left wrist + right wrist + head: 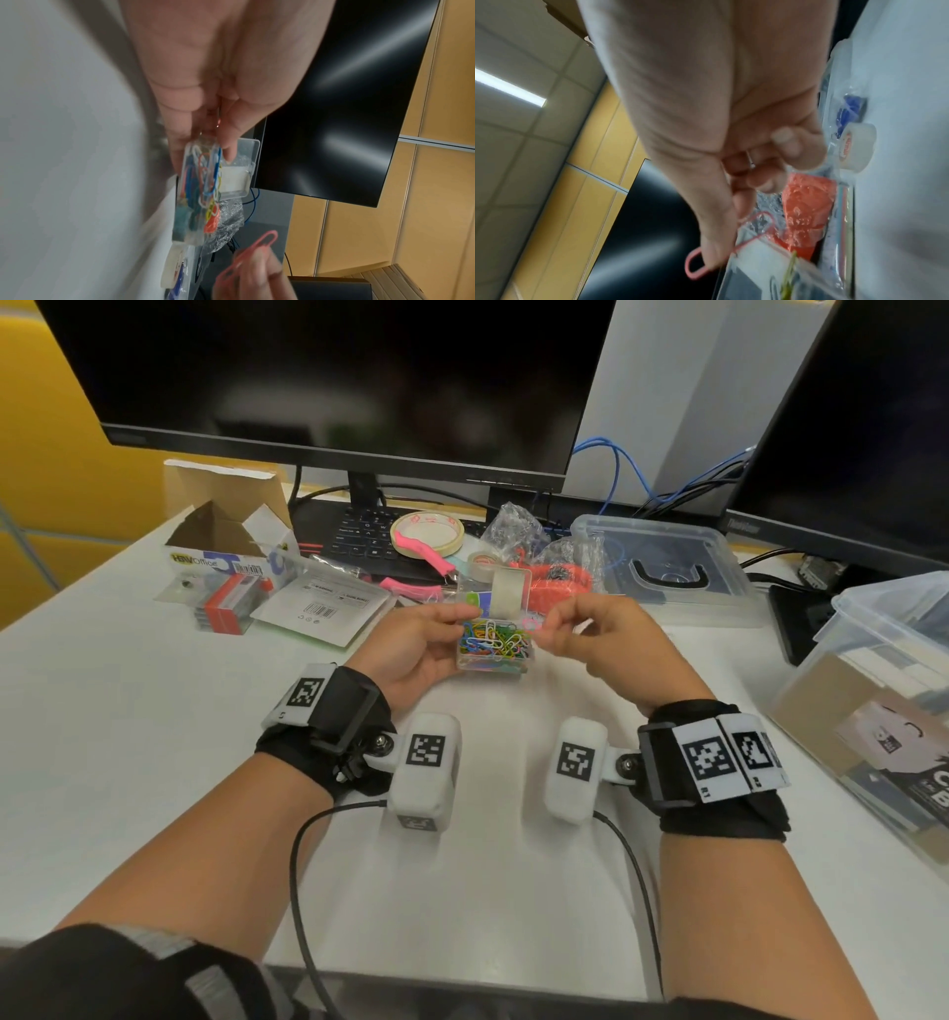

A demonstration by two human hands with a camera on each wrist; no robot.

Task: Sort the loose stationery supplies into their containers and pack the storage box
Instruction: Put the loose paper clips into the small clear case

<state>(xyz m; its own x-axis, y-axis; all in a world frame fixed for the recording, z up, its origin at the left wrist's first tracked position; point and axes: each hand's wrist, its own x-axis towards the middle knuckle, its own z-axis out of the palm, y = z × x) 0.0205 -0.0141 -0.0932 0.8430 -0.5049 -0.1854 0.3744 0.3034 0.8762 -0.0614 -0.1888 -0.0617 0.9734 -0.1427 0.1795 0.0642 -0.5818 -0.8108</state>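
Left hand (411,643) grips open paperclip box (494,648); right hand (590,634) pinches pink paperclip (257,246). Risk: tilted box spills clips onto worktop (154,737).

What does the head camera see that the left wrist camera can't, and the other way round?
Only the head view shows the wide roll of cream tape on the black keyboard and the open cardboard box.

Only the left wrist view shows the yellow wall panels.

Both show the left hand holding the small clear box of coloured paper clips, lid open, and the right hand pinching a pink paper clip.
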